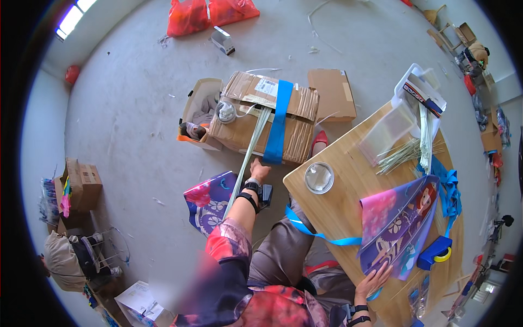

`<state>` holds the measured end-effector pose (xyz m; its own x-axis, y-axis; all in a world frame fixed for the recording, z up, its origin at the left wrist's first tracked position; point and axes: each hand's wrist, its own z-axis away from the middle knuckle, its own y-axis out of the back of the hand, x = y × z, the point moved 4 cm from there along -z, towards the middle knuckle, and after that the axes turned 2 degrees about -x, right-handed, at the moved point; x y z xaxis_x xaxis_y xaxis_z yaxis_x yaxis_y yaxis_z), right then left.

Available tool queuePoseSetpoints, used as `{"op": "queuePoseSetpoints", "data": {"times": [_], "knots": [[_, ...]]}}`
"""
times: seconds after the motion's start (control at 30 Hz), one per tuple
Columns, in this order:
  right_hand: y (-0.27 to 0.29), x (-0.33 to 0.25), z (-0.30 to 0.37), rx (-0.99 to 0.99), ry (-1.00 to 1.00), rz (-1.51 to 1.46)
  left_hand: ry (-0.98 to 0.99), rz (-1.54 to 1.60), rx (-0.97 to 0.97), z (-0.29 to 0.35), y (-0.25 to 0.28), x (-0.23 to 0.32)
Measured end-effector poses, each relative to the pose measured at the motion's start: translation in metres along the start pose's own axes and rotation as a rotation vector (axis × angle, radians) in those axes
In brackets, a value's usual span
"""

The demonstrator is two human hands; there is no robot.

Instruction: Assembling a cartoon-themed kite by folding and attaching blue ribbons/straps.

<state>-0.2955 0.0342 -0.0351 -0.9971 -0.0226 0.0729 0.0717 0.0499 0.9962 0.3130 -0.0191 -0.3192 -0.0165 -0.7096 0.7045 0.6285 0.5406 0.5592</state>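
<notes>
My left hand is at the near side of a taped cardboard box, fingers curled beside a bundle of thin pale rods lying across the box. What it grips, if anything, is too small to make out. A blue ribbon drapes over the box close to the fingertips. Left of my forearm lies a purple printed sheet. My right hand rests with fingers spread on the lower edge of a triangular purple and pink printed kite sheet on the wooden table.
On the table are a round tin, a blue tape dispenser, loose rods, a clear plastic tray and bunched blue ribbon. A flat carton lies beyond. An open box stands left of the taped box; red bags lie farther off.
</notes>
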Motion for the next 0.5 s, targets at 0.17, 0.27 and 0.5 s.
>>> {"op": "queuePoseSetpoints", "data": {"times": [0.17, 0.27, 0.5], "knots": [[-0.004, -0.001, -0.001, 0.007, 0.003, -0.011, 0.130, 0.158, -0.227, 0.012, 0.016, -0.024], [-0.008, 0.003, -0.002, 0.009, -0.002, 0.007, 0.099, 0.702, -0.307, 0.034, 0.021, -0.024], [-0.005, 0.001, -0.001, 0.020, 0.000, 0.018, 0.256, 0.982, -0.429, 0.072, 0.042, 0.004]]}}
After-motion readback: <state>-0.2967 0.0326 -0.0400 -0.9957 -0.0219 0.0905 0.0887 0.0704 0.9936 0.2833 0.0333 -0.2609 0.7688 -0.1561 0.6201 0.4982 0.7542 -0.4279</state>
